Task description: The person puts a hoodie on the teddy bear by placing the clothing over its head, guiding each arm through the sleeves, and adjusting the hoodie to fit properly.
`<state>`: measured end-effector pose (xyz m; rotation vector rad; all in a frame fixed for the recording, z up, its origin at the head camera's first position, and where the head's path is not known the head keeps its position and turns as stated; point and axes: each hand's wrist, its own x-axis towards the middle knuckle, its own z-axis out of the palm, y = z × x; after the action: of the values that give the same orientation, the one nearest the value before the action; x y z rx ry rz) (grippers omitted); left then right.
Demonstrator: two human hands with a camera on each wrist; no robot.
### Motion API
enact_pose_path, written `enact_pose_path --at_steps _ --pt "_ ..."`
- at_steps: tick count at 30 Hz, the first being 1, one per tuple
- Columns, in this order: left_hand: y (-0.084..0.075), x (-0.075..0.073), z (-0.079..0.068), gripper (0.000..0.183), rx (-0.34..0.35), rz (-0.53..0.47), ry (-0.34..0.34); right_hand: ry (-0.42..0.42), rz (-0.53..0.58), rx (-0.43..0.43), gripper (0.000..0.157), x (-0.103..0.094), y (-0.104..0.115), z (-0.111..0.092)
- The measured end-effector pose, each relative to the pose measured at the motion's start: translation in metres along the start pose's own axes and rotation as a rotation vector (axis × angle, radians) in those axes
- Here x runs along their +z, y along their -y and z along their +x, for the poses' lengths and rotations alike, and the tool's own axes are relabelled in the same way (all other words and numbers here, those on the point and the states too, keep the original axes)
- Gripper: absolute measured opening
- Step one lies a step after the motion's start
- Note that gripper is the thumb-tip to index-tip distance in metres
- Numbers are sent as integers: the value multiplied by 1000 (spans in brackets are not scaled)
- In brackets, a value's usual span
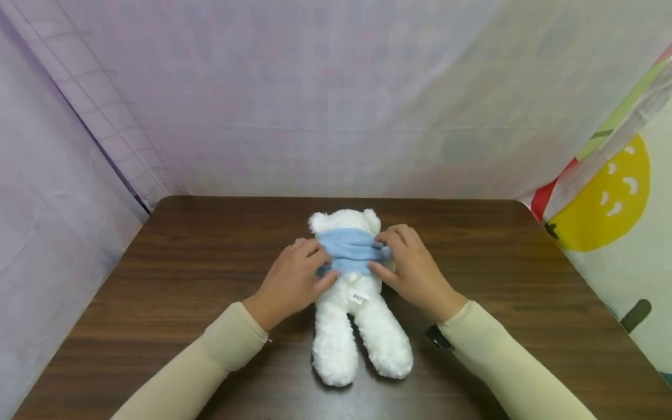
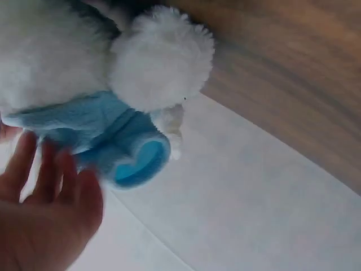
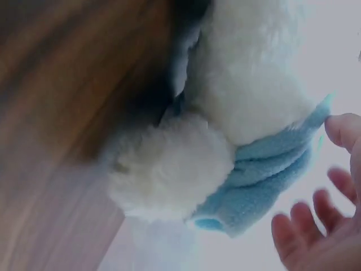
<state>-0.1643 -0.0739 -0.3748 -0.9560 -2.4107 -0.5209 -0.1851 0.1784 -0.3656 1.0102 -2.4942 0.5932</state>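
Bear (image 1: 342, 294), white plush, lies on the tabletop (image 1: 210, 262) at lower center of frame, legs toward the bottom edge. My left hand (image 1: 294, 275) and right hand (image 1: 416, 269) flank its blue shirt (image 1: 349, 249), fingers loosely spread; right thumb touches the hem. White tag (image 1: 359, 297) shows below.

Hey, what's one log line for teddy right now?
teddy bear: lying on table | blue top: on bear | left hand: at top's left side | right hand: at top's right side
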Motion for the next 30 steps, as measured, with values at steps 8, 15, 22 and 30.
enact_pose_path --at_steps 8,15,22,30 --pt "-8 2 -11 48 -1 -28 172 184 -10 -120 56 4 7 -15" --pt "-13 15 -9 26 36 115 120 142 -72 -174 26 14 11 -12" --pt "-14 16 -8 22 35 180 25 87 -187 -161 26 16 14 -12" --pt "-12 18 -5 25 110 246 -104 -13 -291 -257 28 18 11 -9"
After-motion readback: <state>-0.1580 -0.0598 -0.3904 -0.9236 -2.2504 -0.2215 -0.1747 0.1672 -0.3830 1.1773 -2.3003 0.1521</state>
